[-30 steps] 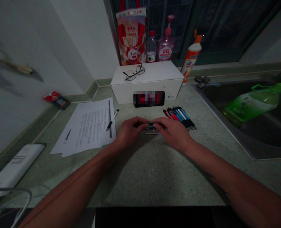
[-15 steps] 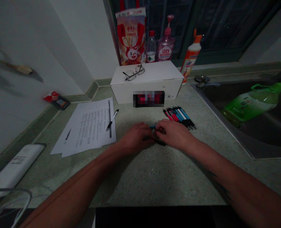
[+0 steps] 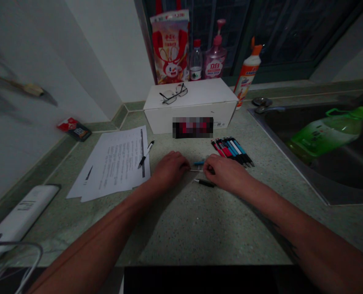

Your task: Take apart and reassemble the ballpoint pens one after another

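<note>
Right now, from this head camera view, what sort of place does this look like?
Probably a home kitchen or utility corner: a stainless steel sink is set into a speckled green stone countertop, and a pink plastic pump bottle stands by the window behind it.

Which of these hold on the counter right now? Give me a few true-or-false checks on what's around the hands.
1. A thin metal rod lies between the left hand and the right hand. True.
2. The left hand holds the pen on the papers. False: that pen lies on the papers, apart from the hand.
3. The glasses rest on the white box. True.
4. The row of pens lies in the sink. False: the pens lie on the counter, beside the sink.
</note>
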`<state>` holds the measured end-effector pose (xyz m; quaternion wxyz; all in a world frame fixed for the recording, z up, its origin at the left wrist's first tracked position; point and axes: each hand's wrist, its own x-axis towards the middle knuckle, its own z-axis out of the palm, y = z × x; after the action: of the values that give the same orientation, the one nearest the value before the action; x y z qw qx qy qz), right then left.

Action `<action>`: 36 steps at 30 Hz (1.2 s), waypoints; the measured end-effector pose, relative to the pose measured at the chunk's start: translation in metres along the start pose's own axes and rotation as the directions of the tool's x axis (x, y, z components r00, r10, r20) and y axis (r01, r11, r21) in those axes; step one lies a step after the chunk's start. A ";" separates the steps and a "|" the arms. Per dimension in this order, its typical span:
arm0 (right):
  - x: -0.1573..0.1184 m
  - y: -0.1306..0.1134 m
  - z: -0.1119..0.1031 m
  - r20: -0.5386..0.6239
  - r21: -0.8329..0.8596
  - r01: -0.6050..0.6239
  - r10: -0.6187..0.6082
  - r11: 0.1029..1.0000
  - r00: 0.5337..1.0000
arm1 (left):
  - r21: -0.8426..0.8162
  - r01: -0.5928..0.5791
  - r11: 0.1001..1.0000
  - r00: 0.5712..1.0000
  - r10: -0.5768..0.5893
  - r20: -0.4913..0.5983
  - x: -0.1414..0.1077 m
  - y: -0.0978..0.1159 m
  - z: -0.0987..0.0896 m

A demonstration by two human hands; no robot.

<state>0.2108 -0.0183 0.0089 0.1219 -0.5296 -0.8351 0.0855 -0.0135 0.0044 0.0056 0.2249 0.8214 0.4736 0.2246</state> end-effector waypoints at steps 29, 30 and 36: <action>0.003 -0.003 -0.010 -0.034 -0.008 -0.106 0.106 0.994 0.994 | 0.353 -0.341 0.871 0.940 0.325 0.106 -0.002 0.009 0.017; 0.003 -0.003 -0.009 -0.017 -0.025 -0.102 0.101 0.995 0.995 | 0.362 -0.339 0.869 0.941 0.323 0.105 -0.002 0.010 0.017; 0.004 -0.003 -0.008 0.035 -0.086 -0.085 0.088 0.993 0.996 | 0.359 -0.271 0.893 0.963 0.247 0.111 -0.001 0.012 0.012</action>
<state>0.2094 -0.0157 0.0181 0.0795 -0.5682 -0.8164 0.0653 0.0012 -0.0037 0.0025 0.0487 0.9113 0.3865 0.1332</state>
